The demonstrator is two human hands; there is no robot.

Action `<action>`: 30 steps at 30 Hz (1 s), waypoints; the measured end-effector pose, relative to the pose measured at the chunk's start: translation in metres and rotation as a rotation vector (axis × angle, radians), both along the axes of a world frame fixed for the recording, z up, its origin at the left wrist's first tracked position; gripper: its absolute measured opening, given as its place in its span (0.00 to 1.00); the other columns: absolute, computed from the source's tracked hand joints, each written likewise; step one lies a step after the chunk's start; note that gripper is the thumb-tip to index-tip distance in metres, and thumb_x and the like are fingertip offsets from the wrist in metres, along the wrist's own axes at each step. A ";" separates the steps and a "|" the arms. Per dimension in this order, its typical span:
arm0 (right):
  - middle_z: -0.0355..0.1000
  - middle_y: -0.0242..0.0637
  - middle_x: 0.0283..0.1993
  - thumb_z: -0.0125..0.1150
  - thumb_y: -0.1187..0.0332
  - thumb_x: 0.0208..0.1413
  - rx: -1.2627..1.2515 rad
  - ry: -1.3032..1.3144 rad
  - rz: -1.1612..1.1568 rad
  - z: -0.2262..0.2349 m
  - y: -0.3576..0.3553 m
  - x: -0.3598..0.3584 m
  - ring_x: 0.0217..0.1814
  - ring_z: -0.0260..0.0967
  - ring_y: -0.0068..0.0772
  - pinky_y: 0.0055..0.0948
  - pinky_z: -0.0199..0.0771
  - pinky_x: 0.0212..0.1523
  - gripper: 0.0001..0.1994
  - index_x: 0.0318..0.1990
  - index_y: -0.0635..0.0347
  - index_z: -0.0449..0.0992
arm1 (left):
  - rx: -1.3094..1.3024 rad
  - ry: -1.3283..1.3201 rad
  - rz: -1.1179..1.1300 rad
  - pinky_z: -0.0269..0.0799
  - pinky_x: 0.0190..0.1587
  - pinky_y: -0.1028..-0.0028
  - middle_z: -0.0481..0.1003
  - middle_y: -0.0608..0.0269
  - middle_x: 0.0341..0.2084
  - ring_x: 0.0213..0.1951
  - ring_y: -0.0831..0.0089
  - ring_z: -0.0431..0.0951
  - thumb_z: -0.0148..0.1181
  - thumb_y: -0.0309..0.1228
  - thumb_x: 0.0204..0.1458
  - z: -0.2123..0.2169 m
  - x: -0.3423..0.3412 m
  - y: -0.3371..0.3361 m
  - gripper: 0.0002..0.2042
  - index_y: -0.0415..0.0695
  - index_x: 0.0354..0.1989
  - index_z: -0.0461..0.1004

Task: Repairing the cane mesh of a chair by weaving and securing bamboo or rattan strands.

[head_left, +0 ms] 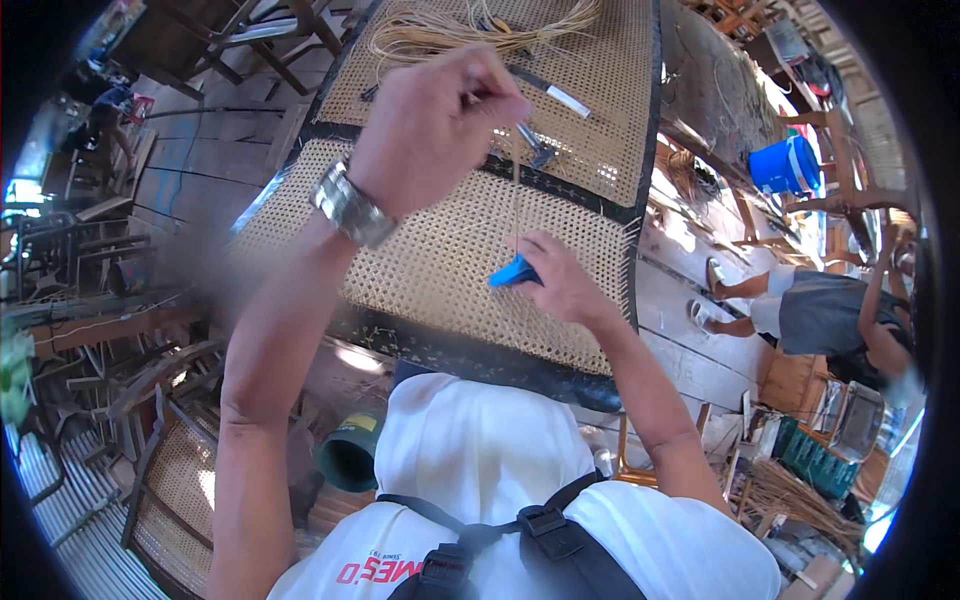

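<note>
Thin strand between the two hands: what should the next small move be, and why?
Probably raise the left hand slightly to draw the thin strand up: it appears pinched there and runs in a nearly straight line down toward the right hand, which grips a blue tool over the woven panel.

One head-worn fisheye view — downward, close over the woven cane panel (450,235)

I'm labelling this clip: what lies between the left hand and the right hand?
In the head view, a thin pale strand runs from the left hand to the right hand.
</note>
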State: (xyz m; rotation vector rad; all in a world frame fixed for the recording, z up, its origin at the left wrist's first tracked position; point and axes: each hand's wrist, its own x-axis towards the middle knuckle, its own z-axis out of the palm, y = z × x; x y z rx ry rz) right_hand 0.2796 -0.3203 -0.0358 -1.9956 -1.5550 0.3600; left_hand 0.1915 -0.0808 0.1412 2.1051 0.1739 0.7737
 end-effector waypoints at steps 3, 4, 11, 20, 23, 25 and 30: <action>0.73 0.45 0.41 0.59 0.80 0.48 0.002 0.035 -0.042 -0.022 0.000 0.001 0.46 0.72 0.47 0.37 0.72 0.47 0.11 0.41 0.63 0.76 | 0.202 0.160 -0.087 0.67 0.30 0.82 0.80 0.68 0.30 0.31 0.87 0.75 0.63 0.26 0.59 0.033 -0.017 -0.048 0.04 0.42 0.39 0.76; 0.73 0.45 0.41 0.59 0.80 0.48 0.013 0.034 -0.040 -0.025 0.000 0.003 0.46 0.72 0.47 0.37 0.72 0.47 0.11 0.41 0.63 0.76 | 0.156 0.138 -0.084 0.67 0.30 0.82 0.80 0.67 0.31 0.31 0.87 0.76 0.63 0.25 0.59 0.033 -0.022 -0.056 0.04 0.42 0.41 0.76; 0.73 0.45 0.27 0.59 0.77 0.50 0.061 0.259 0.032 0.074 0.048 0.036 0.29 0.73 0.40 0.39 0.71 0.34 0.05 0.35 0.59 0.76 | -0.287 0.390 0.324 0.76 0.40 0.77 0.80 0.61 0.42 0.39 0.77 0.79 0.66 0.36 0.57 -0.092 -0.069 -0.047 0.16 0.39 0.50 0.76; 0.74 0.34 0.37 0.60 0.63 0.63 0.585 0.368 -0.069 0.300 0.089 0.078 0.30 0.68 0.18 0.19 0.72 0.29 0.19 0.59 0.60 0.73 | -0.286 0.579 0.221 0.75 0.39 0.70 0.83 0.57 0.30 0.34 0.72 0.81 0.60 0.33 0.58 -0.154 -0.017 -0.096 0.10 0.37 0.35 0.81; 0.77 0.41 0.40 0.68 0.49 0.54 0.484 0.141 -0.216 0.195 0.083 0.122 0.42 0.76 0.32 0.32 0.74 0.45 0.28 0.51 0.64 0.73 | -0.530 0.399 0.287 0.74 0.37 0.70 0.82 0.59 0.27 0.29 0.71 0.81 0.57 0.33 0.59 -0.157 -0.037 -0.048 0.10 0.41 0.32 0.81; 0.75 0.53 0.47 0.72 0.42 0.44 0.123 0.067 -0.511 0.098 0.057 0.165 0.50 0.75 0.44 0.37 0.72 0.52 0.41 0.54 0.71 0.70 | -0.637 0.313 0.303 0.74 0.37 0.72 0.83 0.61 0.27 0.28 0.73 0.81 0.57 0.32 0.59 -0.146 -0.041 -0.023 0.10 0.40 0.31 0.81; 0.73 0.57 0.53 0.71 0.45 0.45 -0.273 0.098 -0.701 -0.023 0.047 0.174 0.55 0.73 0.54 0.43 0.71 0.56 0.39 0.55 0.69 0.68 | -0.557 0.504 0.407 0.57 0.19 0.79 0.84 0.63 0.28 0.16 0.87 0.64 0.59 0.36 0.62 -0.159 -0.075 0.066 0.11 0.41 0.34 0.80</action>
